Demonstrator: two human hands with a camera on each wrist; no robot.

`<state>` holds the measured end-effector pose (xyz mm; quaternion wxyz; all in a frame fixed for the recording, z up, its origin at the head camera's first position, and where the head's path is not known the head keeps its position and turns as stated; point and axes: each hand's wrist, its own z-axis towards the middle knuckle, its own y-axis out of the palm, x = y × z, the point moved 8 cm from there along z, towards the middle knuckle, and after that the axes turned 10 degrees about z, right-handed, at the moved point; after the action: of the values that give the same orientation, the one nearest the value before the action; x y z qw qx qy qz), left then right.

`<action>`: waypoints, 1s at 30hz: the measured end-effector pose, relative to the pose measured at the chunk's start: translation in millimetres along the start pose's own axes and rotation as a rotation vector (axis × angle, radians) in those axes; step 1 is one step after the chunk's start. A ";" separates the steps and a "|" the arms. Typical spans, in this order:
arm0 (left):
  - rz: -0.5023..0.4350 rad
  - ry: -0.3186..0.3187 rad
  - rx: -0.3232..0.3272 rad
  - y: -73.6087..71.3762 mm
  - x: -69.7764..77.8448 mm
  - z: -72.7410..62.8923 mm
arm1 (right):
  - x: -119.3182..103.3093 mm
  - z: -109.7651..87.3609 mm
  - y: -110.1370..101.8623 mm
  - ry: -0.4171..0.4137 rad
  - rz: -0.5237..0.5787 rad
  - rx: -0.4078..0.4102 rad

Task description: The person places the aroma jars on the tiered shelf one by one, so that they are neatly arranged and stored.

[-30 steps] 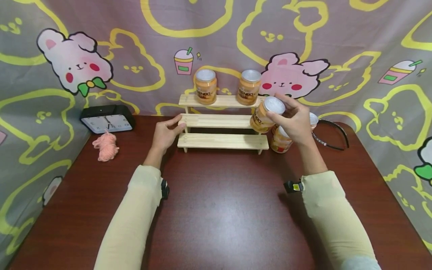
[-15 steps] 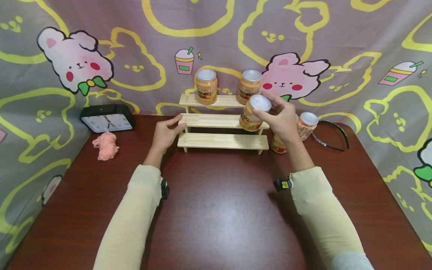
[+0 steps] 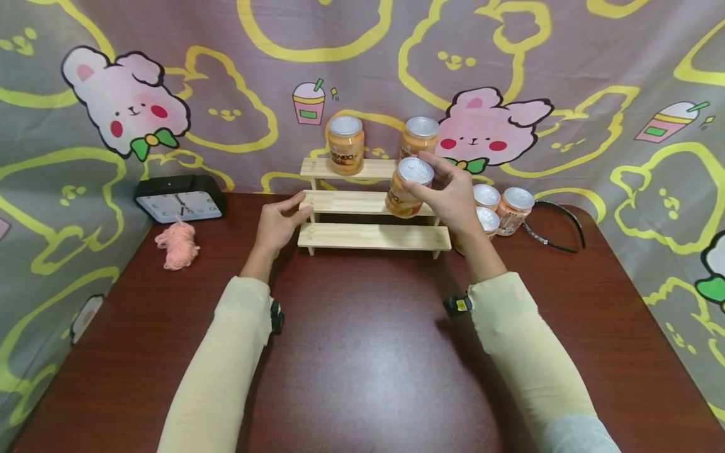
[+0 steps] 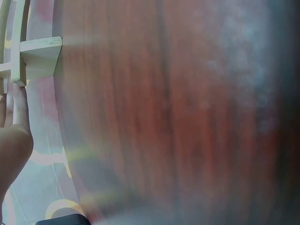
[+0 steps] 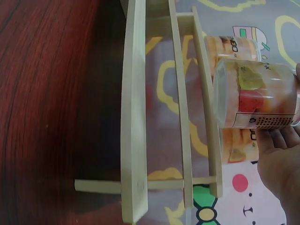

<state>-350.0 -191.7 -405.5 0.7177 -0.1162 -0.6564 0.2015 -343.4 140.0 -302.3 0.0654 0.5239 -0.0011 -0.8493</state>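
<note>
Right hand [image 3: 447, 192]: fingers and thumb curved around the sides of the held jar, its grip only as wide as the jar.
Held jar [image 3: 401, 200]: silver lid, fruit pictured on its label, slightly tilted; it hangs over the middle tier, right of centre, and appears clear of the board.
Left hand [image 3: 277, 228]: thumb and index finger nearly closed, pinching the left end of the middle tier, seemingly to steady the three-tier wooden rack [image 3: 368, 236].
Top tier: filled with two upright jars, the left jar [image 3: 346, 154] and the right jar [image 3: 418, 146], well apart.
Middle and bottom tiers: no jar resting on either yet.
Counter [image 3: 362, 352]: three more jars right of the rack, a rear jar [image 3: 485, 196], a front jar [image 3: 488, 220] and an outer jar [image 3: 514, 217].
Progress: about a third done, judging by two jars shelved, one in the air, three left; two per tier would fit.
</note>
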 end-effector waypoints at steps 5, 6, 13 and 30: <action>-0.005 -0.011 -0.007 2.1 -1.2 -0.1 | 3.0 3.8 10.4 -0.004 -0.023 -0.036; -0.006 -0.014 -0.008 2.6 -1.5 -0.1 | 3.7 4.9 12.3 -0.006 -0.025 -0.042; -0.010 -0.016 -0.014 4.7 -1.3 0.3 | 11.5 11.0 25.6 0.018 -0.048 -0.069; -0.002 -0.021 -0.022 0.6 -1.1 -1.1 | 32.5 23.6 64.7 0.038 0.008 -0.067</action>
<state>-349.1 -191.5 -406.8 0.7097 -0.1213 -0.6662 0.1946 -371.7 70.7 -316.0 0.0863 0.5372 0.0267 -0.8386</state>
